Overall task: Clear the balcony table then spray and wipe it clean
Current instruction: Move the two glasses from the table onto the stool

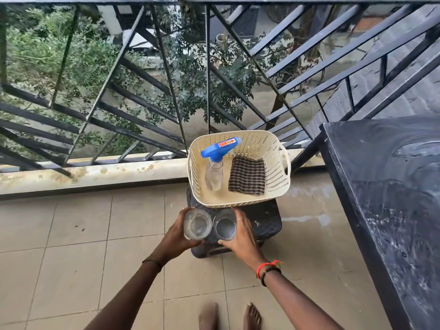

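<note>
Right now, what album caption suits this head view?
Left hand grips one clear glass, right hand a second glass, at a dark stool bearing a cream plastic basket.

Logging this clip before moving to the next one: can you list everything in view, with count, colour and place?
basket: one, cream, perforated, on the stool by the railing
spray bottle: one, clear with blue trigger head, lying in the basket's left half
cloth: one, dark checked, folded, in the basket's right half
left glass: one, clear, at the stool's near end
right glass: one, clear, beside the left glass
stool: one, dark, under the basket
table: one, black, right edge of view
railing: one, black metal, across the top
floor: beige tiles
left hand: grips the left glass
right hand: grips the right glass
feet: two, bare, bottom edge
</note>
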The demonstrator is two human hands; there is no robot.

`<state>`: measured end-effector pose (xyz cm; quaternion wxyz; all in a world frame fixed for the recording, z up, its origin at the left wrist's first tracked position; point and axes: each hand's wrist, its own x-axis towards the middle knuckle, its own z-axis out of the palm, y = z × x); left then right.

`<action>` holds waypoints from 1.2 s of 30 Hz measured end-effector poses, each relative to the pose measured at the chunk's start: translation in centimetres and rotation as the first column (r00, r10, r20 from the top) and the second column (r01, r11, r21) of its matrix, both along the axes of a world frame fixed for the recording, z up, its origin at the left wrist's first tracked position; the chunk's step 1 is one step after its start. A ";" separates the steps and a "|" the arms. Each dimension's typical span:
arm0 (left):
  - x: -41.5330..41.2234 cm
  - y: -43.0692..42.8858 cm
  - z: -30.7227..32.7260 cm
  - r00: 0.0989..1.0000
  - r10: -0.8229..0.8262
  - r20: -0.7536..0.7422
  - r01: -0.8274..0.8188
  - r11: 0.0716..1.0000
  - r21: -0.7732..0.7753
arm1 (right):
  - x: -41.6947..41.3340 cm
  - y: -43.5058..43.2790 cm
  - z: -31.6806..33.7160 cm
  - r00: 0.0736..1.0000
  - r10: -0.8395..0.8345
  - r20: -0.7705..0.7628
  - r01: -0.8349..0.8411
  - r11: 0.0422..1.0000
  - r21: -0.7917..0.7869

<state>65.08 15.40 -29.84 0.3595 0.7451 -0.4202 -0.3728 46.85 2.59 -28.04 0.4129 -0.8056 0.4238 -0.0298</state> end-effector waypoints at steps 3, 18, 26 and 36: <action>-0.6 0.1 0.1 0.999 0.048 -0.025 -0.048 0.999 -0.012 | 0.2 0.4 0.1 1.000 -0.021 0.003 0.021 1.000 -0.001; -1.2 0.0 0.4 0.998 0.064 -0.022 -0.063 0.997 0.049 | 0.1 1.8 1.1 0.997 -0.075 0.002 0.075 0.997 0.006; -1.3 0.1 0.7 0.998 0.067 -0.004 -0.067 0.996 0.061 | 0.0 1.9 1.3 0.997 -0.073 -0.020 0.073 0.997 -0.008; -1.3 0.3 0.7 0.996 0.083 0.011 -0.083 0.994 0.070 | 0.0 1.9 1.6 0.996 -0.080 -0.031 0.079 0.997 -0.020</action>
